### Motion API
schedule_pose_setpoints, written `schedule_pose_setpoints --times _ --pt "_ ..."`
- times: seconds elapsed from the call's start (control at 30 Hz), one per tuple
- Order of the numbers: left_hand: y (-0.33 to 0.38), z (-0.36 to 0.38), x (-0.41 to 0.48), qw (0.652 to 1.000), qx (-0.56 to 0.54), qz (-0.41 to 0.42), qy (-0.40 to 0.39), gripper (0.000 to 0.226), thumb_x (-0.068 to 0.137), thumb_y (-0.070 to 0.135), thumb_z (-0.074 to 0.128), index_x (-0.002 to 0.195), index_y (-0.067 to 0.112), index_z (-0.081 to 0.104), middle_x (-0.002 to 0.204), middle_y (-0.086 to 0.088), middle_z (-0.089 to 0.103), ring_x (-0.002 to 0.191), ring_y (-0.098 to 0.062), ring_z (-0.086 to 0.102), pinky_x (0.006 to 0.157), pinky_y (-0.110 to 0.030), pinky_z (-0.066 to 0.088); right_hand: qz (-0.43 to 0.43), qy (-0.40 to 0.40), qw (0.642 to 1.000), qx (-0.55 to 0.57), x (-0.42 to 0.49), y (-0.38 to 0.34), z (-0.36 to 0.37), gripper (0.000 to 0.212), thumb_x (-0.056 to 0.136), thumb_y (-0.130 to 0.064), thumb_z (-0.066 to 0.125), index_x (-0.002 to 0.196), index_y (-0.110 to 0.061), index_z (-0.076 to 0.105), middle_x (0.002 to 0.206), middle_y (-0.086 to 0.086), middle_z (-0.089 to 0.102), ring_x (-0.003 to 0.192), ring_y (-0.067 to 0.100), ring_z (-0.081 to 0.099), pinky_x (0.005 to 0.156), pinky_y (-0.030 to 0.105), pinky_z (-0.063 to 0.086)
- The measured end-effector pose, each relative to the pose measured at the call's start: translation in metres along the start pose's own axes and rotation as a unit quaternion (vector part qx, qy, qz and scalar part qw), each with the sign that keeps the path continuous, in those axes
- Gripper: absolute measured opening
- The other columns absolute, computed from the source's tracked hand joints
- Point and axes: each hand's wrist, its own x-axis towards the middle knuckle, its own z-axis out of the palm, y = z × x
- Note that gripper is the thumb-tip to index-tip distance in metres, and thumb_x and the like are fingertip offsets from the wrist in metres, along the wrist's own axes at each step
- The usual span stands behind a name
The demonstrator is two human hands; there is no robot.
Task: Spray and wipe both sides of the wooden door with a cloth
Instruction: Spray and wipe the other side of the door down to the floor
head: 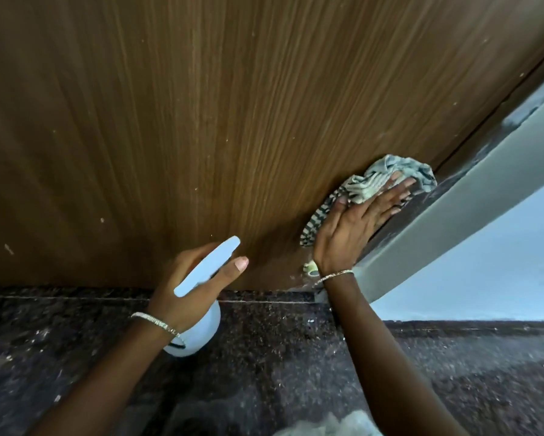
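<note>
The brown wooden door (201, 121) fills the upper view, its lower part dotted with small pale specks. My right hand (355, 225) lies flat with fingers spread, pressing a striped green-and-white cloth (374, 180) against the door's lower right area, close to its edge. My left hand (189, 278) grips a white spray bottle (201, 328) near the door's bottom, its nozzle head (211, 265) pointing up and to the right at the wood. Both wrists wear thin bracelets.
A dark speckled granite floor (296, 357) runs below the door. To the right stand a grey door frame (453, 215) and a pale blue wall (500, 272). A small pale scrap (311, 268) sticks at the door's bottom right corner.
</note>
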Motion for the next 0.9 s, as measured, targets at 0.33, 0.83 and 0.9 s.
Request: schedule_pose_setpoints --times 0.33,0.83,0.9 --pt "0.010 0.033 0.013 1.000 -0.012 0.011 -0.010 0.023 0.082 0.037 0.073 0.078 0.014 0.072 0.067 -0.008 0.068 0.066 -0.024 0.068 0.061 -0.036 0.054 -0.046 0.002 0.999 0.001 -0.002 0.017 0.010 0.077 0.108 -0.049 0.023 0.157 0.010 0.016 0.165 0.036 0.005 0.157 0.035 -0.009 0.127 0.049 -0.009" --pt "0.001 0.034 -0.002 1.000 -0.013 0.001 -0.022 0.017 0.081 0.035 0.073 0.087 0.019 0.072 0.077 -0.007 0.073 0.075 -0.020 0.070 0.060 -0.025 0.056 0.070 -0.092 0.992 0.045 -0.025 0.032 0.007 0.079 0.109 -0.053 0.025 0.163 0.001 0.005 0.169 0.026 -0.012 0.157 0.035 -0.018 0.127 0.055 -0.004" --pt "-0.003 0.034 0.000 1.000 -0.011 -0.009 -0.015 0.025 0.079 0.041 0.073 0.092 0.019 0.073 0.081 -0.002 0.074 0.077 -0.016 0.071 0.063 -0.021 0.057 0.002 -0.044 0.998 0.043 -0.003 0.024 -0.001 0.074 0.110 -0.038 0.035 0.161 0.005 0.005 0.168 0.029 -0.012 0.156 0.032 -0.021 0.128 0.050 -0.009"
